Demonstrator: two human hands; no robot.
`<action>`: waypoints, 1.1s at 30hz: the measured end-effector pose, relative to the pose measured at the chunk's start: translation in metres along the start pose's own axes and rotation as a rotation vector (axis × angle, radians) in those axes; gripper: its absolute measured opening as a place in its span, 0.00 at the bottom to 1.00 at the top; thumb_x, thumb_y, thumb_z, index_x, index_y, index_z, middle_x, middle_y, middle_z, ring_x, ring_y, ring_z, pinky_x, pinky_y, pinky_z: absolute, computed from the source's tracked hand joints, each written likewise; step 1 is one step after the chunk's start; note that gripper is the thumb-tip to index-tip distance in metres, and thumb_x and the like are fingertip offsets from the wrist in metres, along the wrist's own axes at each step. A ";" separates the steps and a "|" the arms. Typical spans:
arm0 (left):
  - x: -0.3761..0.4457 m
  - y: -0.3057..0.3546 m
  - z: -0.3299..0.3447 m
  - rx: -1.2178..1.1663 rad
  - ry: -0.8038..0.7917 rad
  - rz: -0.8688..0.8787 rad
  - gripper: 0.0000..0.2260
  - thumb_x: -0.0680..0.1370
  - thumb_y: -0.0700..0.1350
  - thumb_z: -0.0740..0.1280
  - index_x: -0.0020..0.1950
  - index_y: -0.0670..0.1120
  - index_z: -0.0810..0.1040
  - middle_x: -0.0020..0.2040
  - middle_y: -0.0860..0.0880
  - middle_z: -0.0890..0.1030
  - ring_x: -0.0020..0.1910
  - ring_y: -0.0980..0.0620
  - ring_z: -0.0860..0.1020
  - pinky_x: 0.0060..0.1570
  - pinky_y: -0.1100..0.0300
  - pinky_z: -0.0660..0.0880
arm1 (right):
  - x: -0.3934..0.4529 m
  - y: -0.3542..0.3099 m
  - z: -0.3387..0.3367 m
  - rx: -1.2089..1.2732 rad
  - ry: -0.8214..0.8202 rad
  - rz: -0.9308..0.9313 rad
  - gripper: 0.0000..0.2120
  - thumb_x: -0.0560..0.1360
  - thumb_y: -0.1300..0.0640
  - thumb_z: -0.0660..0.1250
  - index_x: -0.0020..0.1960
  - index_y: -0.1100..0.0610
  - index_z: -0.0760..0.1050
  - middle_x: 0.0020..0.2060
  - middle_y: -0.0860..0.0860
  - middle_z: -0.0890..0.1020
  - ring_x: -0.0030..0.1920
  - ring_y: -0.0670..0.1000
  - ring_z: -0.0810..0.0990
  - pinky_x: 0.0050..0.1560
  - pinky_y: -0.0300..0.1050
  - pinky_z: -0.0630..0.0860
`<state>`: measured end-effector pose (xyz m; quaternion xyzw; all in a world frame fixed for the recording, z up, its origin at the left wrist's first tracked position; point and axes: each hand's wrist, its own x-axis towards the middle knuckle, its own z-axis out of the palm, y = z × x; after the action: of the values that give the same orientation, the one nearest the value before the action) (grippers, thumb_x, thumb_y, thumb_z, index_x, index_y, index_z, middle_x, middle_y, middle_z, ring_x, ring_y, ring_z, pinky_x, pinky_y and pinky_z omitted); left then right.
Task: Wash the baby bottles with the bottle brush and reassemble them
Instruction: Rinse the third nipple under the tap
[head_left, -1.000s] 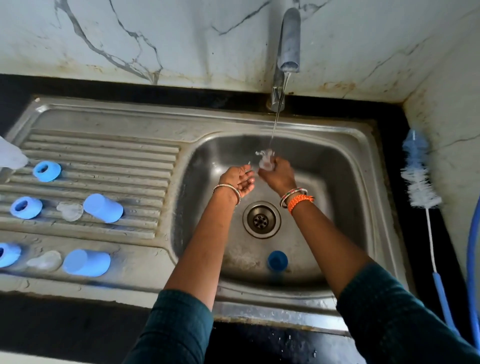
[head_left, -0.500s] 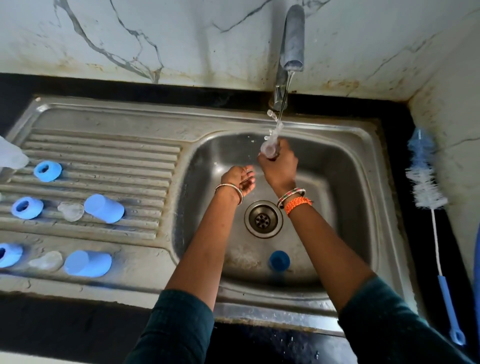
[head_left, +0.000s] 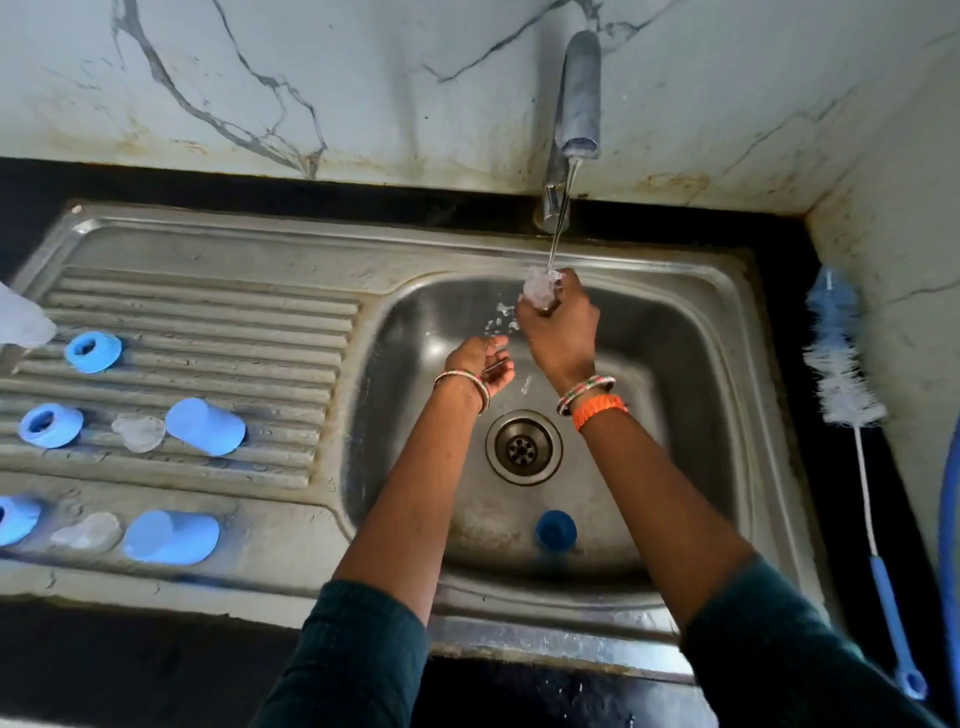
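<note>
Under the tap (head_left: 576, 93), the right hand (head_left: 563, 327) grasps a clear teat (head_left: 540, 288) in the water stream; the left hand (head_left: 480, 364) hangs relaxed, holding nothing.

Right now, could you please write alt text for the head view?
The right hand holds a clear teat under the running tap over the sink; the left hand waits open below. Blue parts lie on the drainer.

Both forearms are filling the middle of the sink basin (head_left: 675, 364), leaving bare steel open along its right wall. A blue ring (head_left: 556, 530) is sitting on the basin floor by the drain (head_left: 523, 447), and the tap (head_left: 574, 104) is overhanging the back. Blue caps (head_left: 205, 427) and rings are crowding the drainboard's (head_left: 208, 312) left and near parts.
</note>
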<state>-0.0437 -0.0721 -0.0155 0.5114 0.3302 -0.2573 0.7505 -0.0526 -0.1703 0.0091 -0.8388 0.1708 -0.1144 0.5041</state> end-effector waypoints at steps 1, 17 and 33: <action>0.000 -0.001 0.000 -0.001 0.010 -0.002 0.11 0.79 0.36 0.55 0.43 0.40 0.76 0.39 0.45 0.74 0.35 0.51 0.73 0.33 0.61 0.76 | -0.001 0.003 0.001 -0.041 -0.041 0.026 0.12 0.72 0.60 0.70 0.54 0.61 0.76 0.46 0.52 0.82 0.46 0.50 0.81 0.49 0.40 0.77; -0.023 0.011 0.017 -0.076 -0.106 0.000 0.13 0.79 0.34 0.52 0.38 0.42 0.72 0.34 0.45 0.78 0.36 0.50 0.74 0.42 0.58 0.74 | -0.009 -0.027 -0.020 -0.059 -0.020 -0.192 0.13 0.75 0.57 0.68 0.57 0.58 0.73 0.42 0.45 0.79 0.40 0.45 0.80 0.42 0.32 0.76; -0.017 0.006 0.010 -0.028 -0.011 -0.020 0.11 0.79 0.35 0.55 0.41 0.40 0.74 0.35 0.45 0.73 0.32 0.51 0.71 0.29 0.63 0.74 | -0.005 0.001 -0.003 -0.168 -0.131 -0.013 0.09 0.74 0.65 0.67 0.54 0.64 0.77 0.44 0.54 0.81 0.44 0.51 0.82 0.37 0.28 0.72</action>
<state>-0.0483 -0.0786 0.0031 0.4962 0.3347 -0.2627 0.7568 -0.0585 -0.1715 0.0095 -0.8849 0.1410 -0.0477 0.4414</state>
